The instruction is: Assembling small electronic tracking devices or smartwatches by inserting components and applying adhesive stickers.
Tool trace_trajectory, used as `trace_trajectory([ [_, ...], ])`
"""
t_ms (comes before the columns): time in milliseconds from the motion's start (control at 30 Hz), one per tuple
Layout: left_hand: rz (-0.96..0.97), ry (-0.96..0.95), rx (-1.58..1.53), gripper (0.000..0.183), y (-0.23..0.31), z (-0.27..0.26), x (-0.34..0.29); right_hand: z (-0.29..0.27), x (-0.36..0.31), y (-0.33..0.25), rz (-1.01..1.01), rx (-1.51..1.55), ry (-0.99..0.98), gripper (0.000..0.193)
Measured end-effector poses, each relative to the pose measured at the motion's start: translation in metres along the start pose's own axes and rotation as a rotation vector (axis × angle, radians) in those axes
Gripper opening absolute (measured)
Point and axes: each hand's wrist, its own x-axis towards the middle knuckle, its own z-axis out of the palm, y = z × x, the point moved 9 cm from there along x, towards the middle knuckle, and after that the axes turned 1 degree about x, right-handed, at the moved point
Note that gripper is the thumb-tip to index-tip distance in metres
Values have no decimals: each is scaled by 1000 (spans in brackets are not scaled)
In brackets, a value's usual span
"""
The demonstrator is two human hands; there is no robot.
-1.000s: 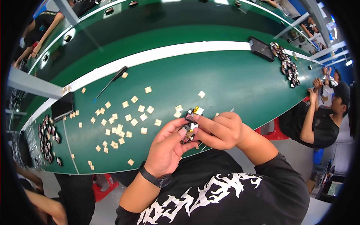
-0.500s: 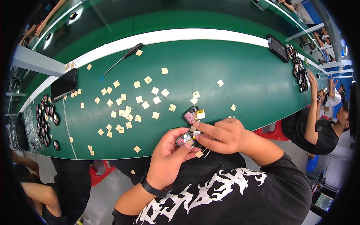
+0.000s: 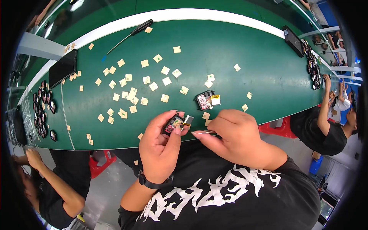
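My left hand (image 3: 159,147) grips a small black device housing (image 3: 173,125), its open side showing a pink-and-white inside. A silver battery cell (image 3: 188,120) with a yellow strip sticks out from the housing's right side. Close by on the right, my right hand (image 3: 234,130) pinches slim metal tweezers (image 3: 205,132), their tip pointing toward the housing. Most of the tweezers is hidden by the fingers. On the table beyond my hands lies a second open housing (image 3: 203,100), with a white-and-yellow battery (image 3: 216,100) beside it.
Many small cream square pads (image 3: 133,91) are scattered over the green table (image 3: 253,46). Farther back lie a screwdriver (image 3: 132,33) and a black tablet-like slab (image 3: 63,68). Housings are heaped at the left (image 3: 41,111) and right (image 3: 312,65), near a black tray (image 3: 293,41). Other people sit on both sides.
The battery on the held housing now stands out at its upper right. My right fingers have drawn back from it, and the tweezers' tip now points at the housing. The view has shifted.
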Motion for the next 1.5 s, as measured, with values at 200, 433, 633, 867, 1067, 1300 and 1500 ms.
trace_trajectory([
  [200, 16, 16, 175, 34, 1, -7, -1, 11, 6, -2, 58, -65, -73, 25],
  [433, -45, 23, 166, 33, -4, -7, 1, 20, 10, -10, 19, 84, -70, 14],
  [633, 4, -8, 232, 32, -5, -12, 3, 29, 11, -9, -62, 6, -38, 17],
  [867, -75, -111, 26, 35, -1, -10, 8, 31, 19, -1, -8, 87, -86, 11],
  [1067, -206, -129, -123, 38, -5, -14, 7, 24, 20, -4, 4, 179, -97, 6],
  [1300, -198, -97, -200, 41, -9, -19, 5, 29, 12, 5, 225, 528, -54, 16],
  [1500, -171, -111, -237, 40, -7, -19, 7, 51, 7, 13, 510, 546, -152, 15],
])
